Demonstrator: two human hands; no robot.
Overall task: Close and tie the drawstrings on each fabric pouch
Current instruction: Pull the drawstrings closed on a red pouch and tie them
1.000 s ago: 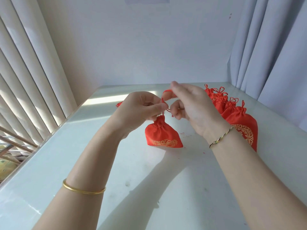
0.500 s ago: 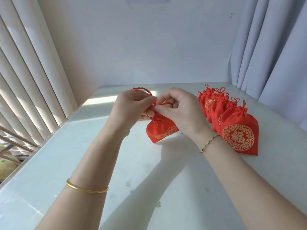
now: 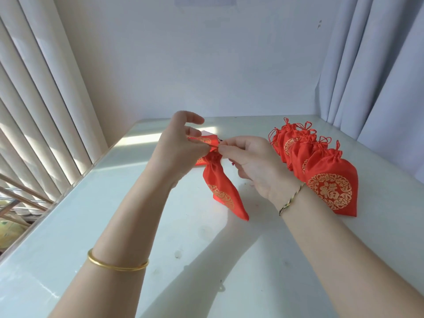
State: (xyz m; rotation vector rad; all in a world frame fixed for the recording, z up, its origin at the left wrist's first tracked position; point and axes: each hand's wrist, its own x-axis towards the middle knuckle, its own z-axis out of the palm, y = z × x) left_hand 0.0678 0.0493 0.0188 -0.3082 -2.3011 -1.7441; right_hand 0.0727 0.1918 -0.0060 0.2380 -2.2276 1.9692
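Over white table (image 3: pixel 110 228) | held pouch (image 3: pixel 220 188) | blinds (image 3: pixel 34 106) left | curtain (image 3: pixel 380 74) right

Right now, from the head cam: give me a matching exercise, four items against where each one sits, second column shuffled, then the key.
Items
1. held pouch
2. row of cinched pouches
3. gold bangle
4. braided bracelet

Places
A. on the right wrist
B. on the table, right side
C. on the left forearm
D. centre, pinched at its top by the left hand and right hand

Pairs: 1-D, 2-B, 3-C, 4-A
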